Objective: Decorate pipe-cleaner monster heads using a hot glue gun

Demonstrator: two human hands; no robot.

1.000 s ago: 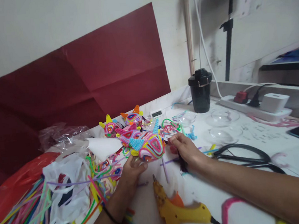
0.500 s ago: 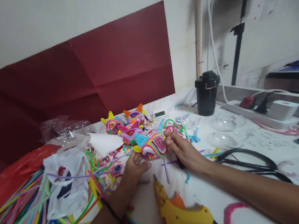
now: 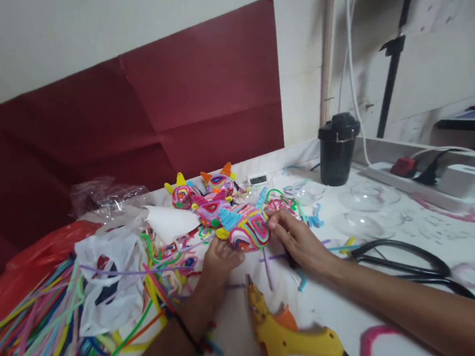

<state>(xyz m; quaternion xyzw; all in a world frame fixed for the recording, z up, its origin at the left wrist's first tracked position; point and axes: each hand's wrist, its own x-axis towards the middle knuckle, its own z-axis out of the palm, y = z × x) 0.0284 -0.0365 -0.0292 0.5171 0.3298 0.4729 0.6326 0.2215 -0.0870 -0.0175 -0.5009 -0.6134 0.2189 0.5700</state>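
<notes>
Fingers of my left hand [image 3: 219, 258] cup the colourful woven ornament [image 3: 248, 230] from below. My right hand [image 3: 300, 242] pinches its side, above the yellow glue gun [image 3: 290, 335].

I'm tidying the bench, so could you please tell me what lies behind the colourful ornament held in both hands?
Behind the ornament, held by the left hand and right hand, sit three similar ornaments and a small digital display. The table directly behind it is hidden.

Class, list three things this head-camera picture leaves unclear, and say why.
1. Underside of the pipe-cleaner ornament: hidden by the left hand.
2. Glue gun cord: cut off by the bottom edge.
3. Small digital display: digits too small to read.
</notes>
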